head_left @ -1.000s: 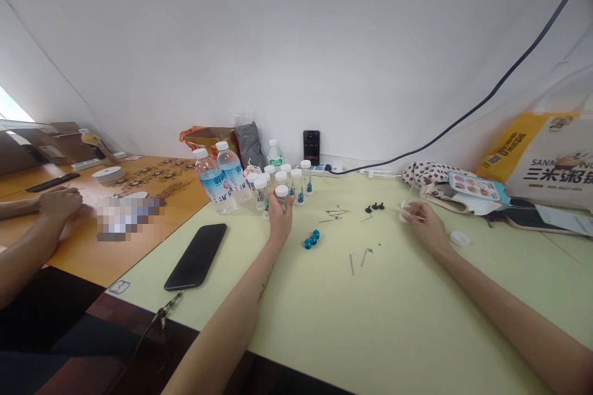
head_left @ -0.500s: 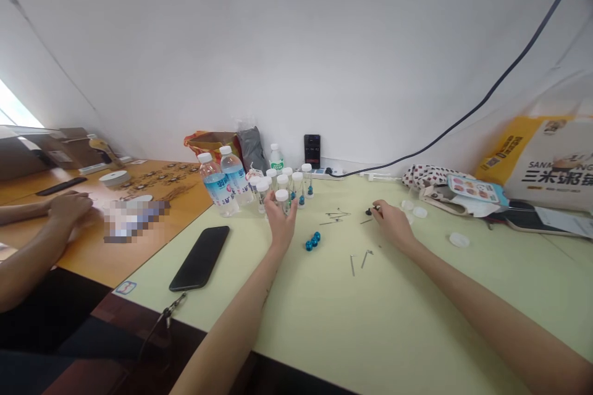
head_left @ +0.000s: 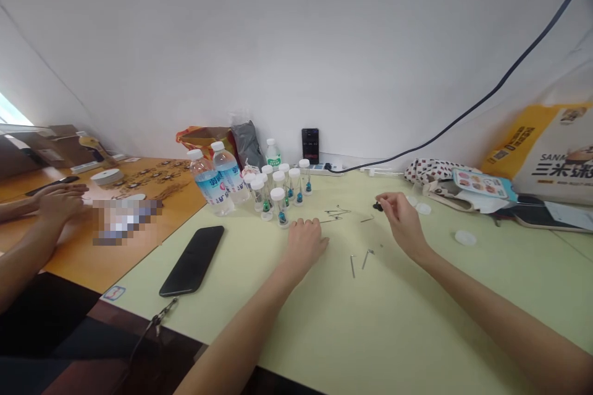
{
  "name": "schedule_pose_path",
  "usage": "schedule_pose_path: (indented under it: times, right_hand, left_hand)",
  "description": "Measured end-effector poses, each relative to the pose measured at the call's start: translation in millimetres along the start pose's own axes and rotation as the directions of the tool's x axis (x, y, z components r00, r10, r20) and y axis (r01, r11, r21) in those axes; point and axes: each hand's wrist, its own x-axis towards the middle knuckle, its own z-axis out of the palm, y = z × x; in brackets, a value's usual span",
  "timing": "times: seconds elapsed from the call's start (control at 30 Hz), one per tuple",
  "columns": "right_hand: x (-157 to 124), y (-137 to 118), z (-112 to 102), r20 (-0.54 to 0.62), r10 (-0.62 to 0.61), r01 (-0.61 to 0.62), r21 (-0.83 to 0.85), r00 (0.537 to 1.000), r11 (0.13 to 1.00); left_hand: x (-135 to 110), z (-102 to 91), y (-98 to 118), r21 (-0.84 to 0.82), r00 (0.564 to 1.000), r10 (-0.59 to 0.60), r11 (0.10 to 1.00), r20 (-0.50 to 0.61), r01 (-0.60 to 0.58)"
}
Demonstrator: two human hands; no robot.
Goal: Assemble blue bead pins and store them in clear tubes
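The right hand (head_left: 402, 217) pinches a small black part (head_left: 378, 206) at its fingertips; the left hand (head_left: 303, 244) rests empty, loosely open, on the table (head_left: 393, 327).

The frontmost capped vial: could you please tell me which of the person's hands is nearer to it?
Left: the left hand is just right of the vial, not touching it; the right hand is much farther right.

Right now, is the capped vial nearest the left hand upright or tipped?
Upright: the vial stands on its base, white cap on top.
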Motion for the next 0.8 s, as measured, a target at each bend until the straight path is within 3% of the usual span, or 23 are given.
schedule_pose_path:
  times: [0.07, 0.1, 0.17, 0.23, 0.27, 0.33, 0.4, 0.43, 0.5, 0.63, 0.8]
  right_hand:
    - [-28, -5, -7, 0.095, 0.039, -0.074, 0.411, 0.995, 0.909]
    - [-42, -7, -9, 0.201, 0.068, -0.166, 0.523, 0.977, 0.836]
    - [-66, -9, -10, 0.346, 0.155, -0.342, 0.586, 0.926, 0.735]
    - [-78, -10, -10, 0.416, 0.200, -0.425, 0.567, 0.887, 0.705]
    - [-79, -9, -11, 0.412, 0.204, -0.422, 0.553, 0.888, 0.718]
    - [-77, -8, -11, 0.397, 0.191, -0.388, 0.505, 0.898, 0.771]
    - [-72, -6, -13, 0.380, 0.170, -0.348, 0.469, 0.909, 0.812]
    - [-70, -5, -13, 0.370, 0.158, -0.329, 0.464, 0.916, 0.823]
    - [-69, -3, -14, 0.346, 0.123, -0.284, 0.466, 0.930, 0.838]
    - [-74, -4, -13, 0.336, 0.060, -0.224, 0.475, 0.940, 0.851]
    - [-79, -10, -14, 0.324, 0.130, -0.293, 0.526, 0.937, 0.799]
  left_hand:
    - [0, -0.8, -2, -0.027, 0.999, 0.004, 1.000, 0.053, -0.002]
    - [0, -3.1, -3, -0.045, 0.998, 0.013, 0.999, 0.063, -0.011]
    - [1, -10.2, 2, -0.094, 0.998, 0.031, 0.995, 0.048, -0.026]
    - [0, -17.3, 13, -0.384, 0.998, 0.048, 0.921, -0.037, -0.058]
    - [-1, -19.6, 20, -0.561, 0.998, 0.047, 0.825, -0.046, -0.065]
    - [-4, -20.0, 34, -0.841, 0.998, 0.064, 0.539, -0.017, -0.049]
    - [-7, -15.2, 45, -0.970, 0.992, 0.108, 0.240, 0.068, 0.040]
    - [-8, -11.6, 48, -0.988, 0.985, 0.132, 0.128, 0.108, 0.091]
    - [-10, -3.6, 52, -0.984, 0.969, 0.175, -0.010, 0.176, 0.180]
    - [-9, 6.5, 53, -0.946, 0.932, 0.240, -0.109, 0.272, 0.304]
    - [-10, 7.9, 50, -0.884, 0.882, 0.331, -0.211, 0.336, 0.416]
